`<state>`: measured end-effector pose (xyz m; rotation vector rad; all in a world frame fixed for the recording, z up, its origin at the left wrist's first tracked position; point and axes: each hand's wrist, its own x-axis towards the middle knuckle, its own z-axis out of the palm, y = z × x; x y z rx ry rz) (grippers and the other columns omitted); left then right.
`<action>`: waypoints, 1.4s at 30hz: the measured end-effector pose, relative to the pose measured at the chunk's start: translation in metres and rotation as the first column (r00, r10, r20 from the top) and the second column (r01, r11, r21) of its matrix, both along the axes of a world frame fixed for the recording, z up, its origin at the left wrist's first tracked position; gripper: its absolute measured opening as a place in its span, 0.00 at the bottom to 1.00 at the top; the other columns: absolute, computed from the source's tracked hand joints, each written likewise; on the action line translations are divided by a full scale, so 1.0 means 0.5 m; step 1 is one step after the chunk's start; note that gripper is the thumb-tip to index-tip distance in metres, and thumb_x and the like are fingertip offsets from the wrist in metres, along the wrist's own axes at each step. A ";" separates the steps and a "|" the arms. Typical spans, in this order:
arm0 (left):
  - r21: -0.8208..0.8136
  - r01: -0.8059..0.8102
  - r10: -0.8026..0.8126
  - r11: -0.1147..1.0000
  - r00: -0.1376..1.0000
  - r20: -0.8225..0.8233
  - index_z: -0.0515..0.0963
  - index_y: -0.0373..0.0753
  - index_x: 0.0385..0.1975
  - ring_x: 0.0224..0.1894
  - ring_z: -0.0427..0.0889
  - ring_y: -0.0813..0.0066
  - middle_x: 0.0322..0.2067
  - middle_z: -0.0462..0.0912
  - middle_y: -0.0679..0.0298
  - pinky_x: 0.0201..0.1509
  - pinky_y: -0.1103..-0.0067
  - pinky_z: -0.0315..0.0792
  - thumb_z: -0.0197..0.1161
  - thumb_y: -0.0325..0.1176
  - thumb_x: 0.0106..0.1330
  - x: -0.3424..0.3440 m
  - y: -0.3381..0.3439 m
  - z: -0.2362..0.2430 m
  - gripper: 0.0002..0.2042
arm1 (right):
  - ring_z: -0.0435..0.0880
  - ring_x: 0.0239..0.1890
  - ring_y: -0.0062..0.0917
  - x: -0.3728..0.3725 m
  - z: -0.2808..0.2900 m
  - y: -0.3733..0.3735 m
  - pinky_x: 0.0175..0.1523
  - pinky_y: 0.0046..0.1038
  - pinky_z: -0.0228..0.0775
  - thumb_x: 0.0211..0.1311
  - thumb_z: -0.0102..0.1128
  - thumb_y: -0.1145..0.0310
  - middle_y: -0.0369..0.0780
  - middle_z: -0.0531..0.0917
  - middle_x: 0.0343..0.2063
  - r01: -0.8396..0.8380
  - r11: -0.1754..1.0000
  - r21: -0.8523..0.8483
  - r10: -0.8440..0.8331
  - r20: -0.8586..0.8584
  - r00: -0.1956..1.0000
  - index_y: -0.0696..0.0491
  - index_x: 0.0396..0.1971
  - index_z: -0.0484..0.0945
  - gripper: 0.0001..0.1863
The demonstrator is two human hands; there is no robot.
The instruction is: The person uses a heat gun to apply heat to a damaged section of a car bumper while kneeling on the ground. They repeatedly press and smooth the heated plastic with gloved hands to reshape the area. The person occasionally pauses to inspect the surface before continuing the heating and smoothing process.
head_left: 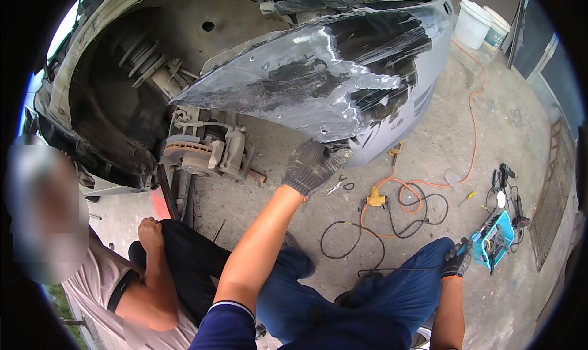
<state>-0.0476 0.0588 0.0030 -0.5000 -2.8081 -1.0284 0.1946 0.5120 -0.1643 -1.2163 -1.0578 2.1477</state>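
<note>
A damaged grey car bumper (269, 99) stretches across the upper middle, its paint scraped and a jagged pale seam running down beside a black bare patch. My left hand (313, 166), in a dark work glove, is at its lower edge and appears to grip it, with the fingertips partly hidden. At the lower right, beside my right knee, my gloved right hand (455, 262) is closed round a blue-handled tool (467, 244). A black cord runs to that hand. Just past it stands a turquoise basket (503, 230) with tools and cables inside.
Left of me a person (122, 270) crouches by the exposed brake disc (188, 157). Scissors (338, 184), a yellow connector (376, 200), an orange cord (474, 123) and a yellow screwdriver (469, 197) lie on the concrete. White buckets (473, 24) stand far right.
</note>
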 end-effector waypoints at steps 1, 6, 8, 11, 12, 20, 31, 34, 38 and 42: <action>0.006 -0.028 0.028 1.000 0.999 0.033 0.79 0.36 0.40 0.39 0.81 0.52 0.34 0.83 0.50 0.43 0.65 0.73 0.59 0.60 0.58 0.009 0.003 -0.007 0.28 | 0.63 0.09 0.21 0.003 0.002 0.003 0.13 0.26 0.50 0.65 0.52 0.49 0.32 0.69 0.13 -0.004 1.000 -0.012 0.004 0.022 1.000 0.48 0.43 0.71 0.18; 0.113 -0.135 0.124 0.984 0.988 0.096 0.79 0.36 0.38 0.36 0.82 0.55 0.32 0.83 0.51 0.41 0.67 0.73 0.62 0.53 0.60 0.052 0.007 -0.024 0.23 | 0.64 0.09 0.21 0.011 -0.002 0.006 0.13 0.26 0.52 0.66 0.51 0.50 0.32 0.69 0.15 -0.035 0.998 -0.058 0.034 -0.030 0.999 0.48 0.46 0.70 0.19; 0.232 -0.142 0.146 0.962 0.989 0.001 0.79 0.34 0.39 0.35 0.82 0.61 0.33 0.83 0.53 0.41 0.70 0.73 0.65 0.47 0.60 0.061 0.009 -0.006 0.20 | 0.64 0.09 0.21 0.015 -0.007 0.004 0.13 0.25 0.52 0.66 0.50 0.50 0.32 0.69 0.15 -0.047 0.996 -0.076 0.042 -0.062 0.997 0.48 0.46 0.70 0.19; 0.295 -0.204 0.196 0.934 0.979 0.057 0.77 0.31 0.43 0.38 0.79 0.70 0.37 0.83 0.56 0.45 0.77 0.72 0.67 0.40 0.60 0.084 0.025 0.104 0.18 | 0.63 0.09 0.21 0.014 -0.015 0.014 0.13 0.26 0.52 0.67 0.48 0.50 0.32 0.69 0.15 -0.054 0.991 -0.119 0.049 -0.038 0.998 0.47 0.47 0.70 0.18; 0.322 -0.202 0.215 0.925 0.977 -0.004 0.77 0.31 0.43 0.38 0.79 0.71 0.37 0.82 0.57 0.45 0.77 0.72 0.67 0.39 0.60 0.072 0.015 0.098 0.19 | 0.63 0.09 0.21 0.015 -0.019 0.017 0.13 0.26 0.52 0.67 0.48 0.50 0.32 0.69 0.14 -0.055 0.991 -0.124 0.052 -0.032 0.998 0.47 0.47 0.70 0.18; 0.548 -0.273 0.348 0.790 0.937 -0.035 0.76 0.32 0.44 0.36 0.77 0.78 0.36 0.81 0.63 0.39 0.80 0.73 0.70 0.40 0.58 0.044 -0.011 0.147 0.21 | 0.64 0.09 0.21 0.027 -0.031 0.022 0.12 0.25 0.53 0.68 0.47 0.52 0.33 0.70 0.14 -0.092 0.981 -0.172 0.068 -0.139 0.988 0.48 0.47 0.71 0.17; 0.590 -0.336 0.418 0.734 0.908 -0.003 0.77 0.35 0.40 0.32 0.78 0.80 0.32 0.82 0.65 0.35 0.82 0.73 0.65 0.40 0.63 0.051 0.041 0.114 0.14 | 0.63 0.08 0.20 0.024 -0.002 0.014 0.11 0.24 0.52 0.68 0.47 0.54 0.33 0.70 0.13 -0.051 0.978 -0.205 0.035 -0.080 0.996 0.48 0.46 0.71 0.15; 0.513 -0.279 0.362 0.811 0.930 -0.066 0.76 0.35 0.43 0.35 0.79 0.79 0.35 0.81 0.65 0.38 0.82 0.73 0.66 0.34 0.62 0.049 0.016 0.104 0.14 | 0.63 0.07 0.20 0.026 -0.005 0.016 0.10 0.24 0.52 0.68 0.48 0.55 0.33 0.70 0.13 -0.059 0.978 -0.198 0.039 -0.102 0.994 0.49 0.46 0.71 0.15; 0.661 -0.206 0.254 0.722 0.967 0.024 0.71 0.36 0.52 0.40 0.78 0.76 0.40 0.79 0.62 0.42 0.80 0.75 0.64 0.28 0.62 0.054 -0.008 0.108 0.18 | 0.63 0.07 0.20 0.027 -0.014 0.018 0.10 0.24 0.52 0.68 0.48 0.55 0.33 0.70 0.13 -0.054 0.982 -0.181 0.036 -0.102 0.994 0.49 0.46 0.71 0.15; 0.999 -0.021 -0.275 0.037 0.961 0.030 0.67 0.38 0.56 0.53 0.75 0.61 0.50 0.76 0.58 0.63 0.64 0.67 0.71 0.37 0.55 0.023 -0.044 0.122 0.29 | 0.63 0.07 0.21 0.027 -0.006 0.014 0.10 0.25 0.52 0.67 0.48 0.55 0.33 0.70 0.13 -0.065 0.980 -0.187 0.047 -0.102 0.994 0.49 0.45 0.70 0.15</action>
